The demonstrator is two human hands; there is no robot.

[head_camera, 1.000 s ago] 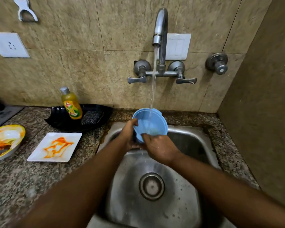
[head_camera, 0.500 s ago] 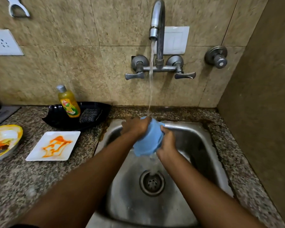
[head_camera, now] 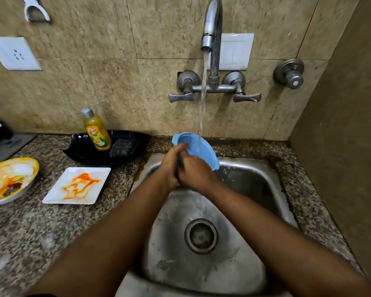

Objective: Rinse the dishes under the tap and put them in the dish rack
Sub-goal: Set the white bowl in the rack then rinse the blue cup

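Both hands met at the near edge of the small round blue plastic bowl [head_camera: 196, 150], holding it above the back of the stainless steel sink [head_camera: 255, 179] so that the stream from the curved metal wall tap [head_camera: 211, 28] fell straight into its open face. The left hand [head_camera: 169, 166] curled round the bowl's left rim, thumb over the lip; the right hand [head_camera: 194, 171] clasped the lower edge, its fingers hidden behind the bowl, so how they lay could not be told. Tilting the mouth up and toward the wall looked meant to let water sweep the inside and drain into the basin.

Half a second earlier the bowl had been turned with its underside to the camera, lower over the drain, a hand on each side; it had since been flipped and raised. Two soiled dishes waited on the speckled granite counter [head_camera: 41, 228]: a white square plate smeared with orange sauce [head_camera: 77, 185] and a yellow patterned bowl [head_camera: 9, 179]. No dish rack showed.
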